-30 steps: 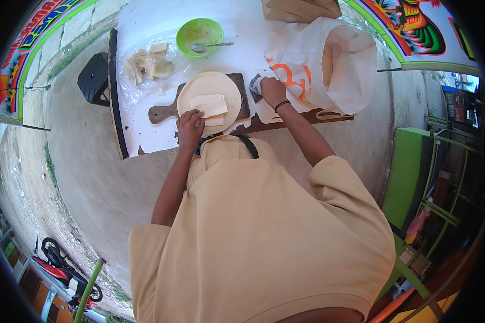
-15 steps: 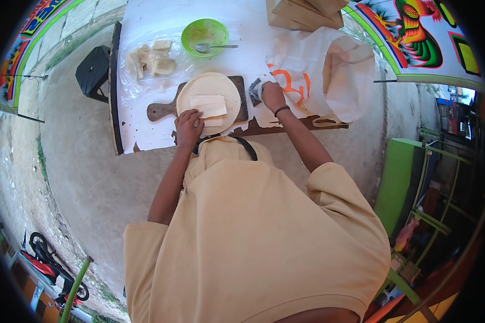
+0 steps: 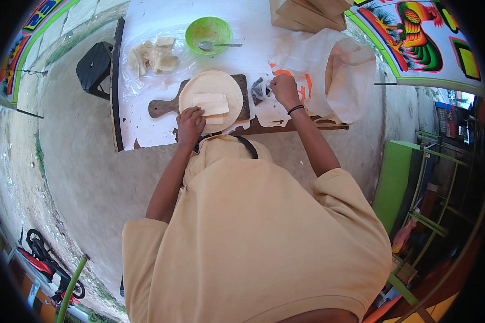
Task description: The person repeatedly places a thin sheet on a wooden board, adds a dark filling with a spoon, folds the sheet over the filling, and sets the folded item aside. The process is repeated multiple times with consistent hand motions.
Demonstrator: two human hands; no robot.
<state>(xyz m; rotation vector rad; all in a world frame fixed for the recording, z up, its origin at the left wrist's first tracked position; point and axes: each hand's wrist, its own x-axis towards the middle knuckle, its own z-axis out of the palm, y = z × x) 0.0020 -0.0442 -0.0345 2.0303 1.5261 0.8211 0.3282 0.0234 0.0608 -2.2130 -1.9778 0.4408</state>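
Note:
A stack of round, pale, thin wrappers (image 3: 225, 86) lies on a dark wooden paddle board (image 3: 161, 108). On top of the stack rest cut rectangular wrapper pieces (image 3: 210, 100). My left hand (image 3: 190, 127) bends its fingertips over the near left edge of these pieces, pinching or pressing them. To the right of the board is a small clear plastic bag (image 3: 261, 90) with dark contents. Just right of it, my right hand (image 3: 285, 89) is closed, fingers bunched; what is in them, if anything, is hidden. It is over the edge of a large whitish plastic bag (image 3: 350, 81) with orange print.
A green bowl (image 3: 213, 29) with a metal spoon (image 3: 221, 44) stands farther back. Pale food pieces (image 3: 159, 55) lie on clear plastic at the left. A brown paper bag (image 3: 307, 15) stands at the back right, and a black stool (image 3: 94, 67) beside the table (image 3: 137, 116).
My right hand has moved slightly right, off the small plastic bag, which now shows more fully. My left hand stays at the wrapper pieces. The whole view has shifted slightly.

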